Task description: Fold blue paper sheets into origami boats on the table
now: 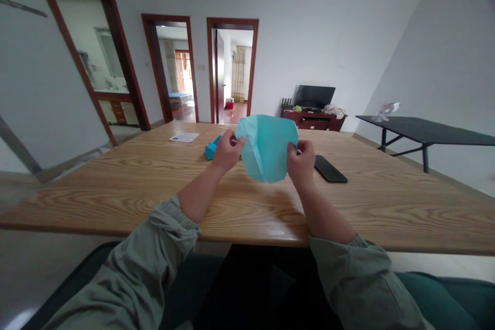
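A creased sheet of light blue paper (273,147) is held up above the wooden table (247,211). My left hand (229,150) pinches its left edge between thumb and fingers. At the opposite edge, my right hand (301,161) grips the paper with the thumb on the near side. Fold lines run down the sheet's left half, and its corners look bent or cut off. Behind my left hand sits a darker blue folded paper piece (211,149), partly hidden by that hand.
A black phone (330,168) lies right of my right hand. Farther left is a printed white sheet (184,137). Beyond the table stand a black folding table (429,130) and a dark red cabinet (314,119) bearing a television (315,97).
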Demonstrator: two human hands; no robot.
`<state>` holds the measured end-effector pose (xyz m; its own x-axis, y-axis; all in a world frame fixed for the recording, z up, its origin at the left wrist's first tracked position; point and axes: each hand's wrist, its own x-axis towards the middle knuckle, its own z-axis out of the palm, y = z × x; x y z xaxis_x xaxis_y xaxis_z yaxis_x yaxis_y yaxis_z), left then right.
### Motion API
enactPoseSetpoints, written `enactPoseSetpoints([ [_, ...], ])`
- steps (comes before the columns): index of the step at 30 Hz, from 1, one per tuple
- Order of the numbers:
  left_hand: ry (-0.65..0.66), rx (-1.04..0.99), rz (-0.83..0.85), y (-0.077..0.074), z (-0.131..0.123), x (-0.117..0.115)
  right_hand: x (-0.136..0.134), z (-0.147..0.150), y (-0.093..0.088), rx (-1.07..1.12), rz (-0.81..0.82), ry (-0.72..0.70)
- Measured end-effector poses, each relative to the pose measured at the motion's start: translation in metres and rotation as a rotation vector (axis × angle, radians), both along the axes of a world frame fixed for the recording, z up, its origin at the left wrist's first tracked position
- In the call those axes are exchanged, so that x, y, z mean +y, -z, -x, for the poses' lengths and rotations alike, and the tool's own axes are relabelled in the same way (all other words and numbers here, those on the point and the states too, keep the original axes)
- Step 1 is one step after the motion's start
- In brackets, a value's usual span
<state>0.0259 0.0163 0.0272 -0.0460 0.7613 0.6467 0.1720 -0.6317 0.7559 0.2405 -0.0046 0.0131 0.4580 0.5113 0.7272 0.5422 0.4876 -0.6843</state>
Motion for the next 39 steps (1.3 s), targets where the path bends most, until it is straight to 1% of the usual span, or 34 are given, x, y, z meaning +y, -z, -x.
enactPoseSetpoints([
  [2, -0.035, -0.054, -0.023, -0.001, 0.002, 0.002, 0.003, -0.003, 0.001, 0.036, -0.011, 0.025],
  [5, -0.114, -0.125, -0.046, 0.000, 0.009, 0.011, 0.008, -0.010, 0.002, 0.066, -0.018, 0.069],
  [9, -0.149, -0.205, 0.026, 0.001, 0.023, 0.025, 0.011, -0.021, 0.001, 0.067, 0.009, 0.097],
  [11, -0.193, -0.188, 0.039, 0.000, 0.032, 0.028, 0.011, -0.027, 0.001, 0.034, 0.044, 0.093],
  [13, -0.243, -0.106, 0.019, -0.002, 0.039, 0.028, 0.011, -0.035, 0.001, -0.025, 0.134, 0.064],
  [15, -0.292, 0.018, 0.025, -0.001, 0.045, 0.027, 0.013, -0.046, 0.003, -0.111, 0.259, 0.040],
  [17, -0.311, 0.184, 0.105, 0.004, 0.049, 0.028, 0.016, -0.058, 0.010, -0.202, 0.373, 0.052],
  [19, -0.279, 0.398, 0.233, 0.015, 0.049, 0.030, 0.020, -0.070, 0.019, -0.283, 0.508, 0.053],
  [22, -0.182, 0.712, 0.387, 0.035, 0.048, 0.033, 0.025, -0.082, 0.037, -0.483, 0.771, 0.040],
  [24, -0.118, 0.866, 0.451, 0.045, 0.048, 0.032, 0.027, -0.085, 0.047, -0.614, 0.870, 0.062],
  [26, -0.040, 0.981, 0.470, 0.050, 0.051, 0.031, 0.028, -0.084, 0.053, -0.694, 0.897, 0.083],
  [29, 0.023, 1.072, 0.440, 0.050, 0.058, 0.029, 0.028, -0.080, 0.056, -0.726, 0.897, 0.112],
  [34, -0.035, 1.137, 0.409, 0.048, 0.065, 0.030, 0.022, -0.071, 0.054, -0.746, 0.892, 0.213],
  [37, -0.046, 1.200, 0.370, 0.049, 0.062, 0.032, 0.018, -0.065, 0.053, -0.810, 0.907, 0.216],
  [39, -0.060, 1.245, 0.352, 0.050, 0.062, 0.033, 0.016, -0.060, 0.053, -0.872, 0.889, 0.203],
])
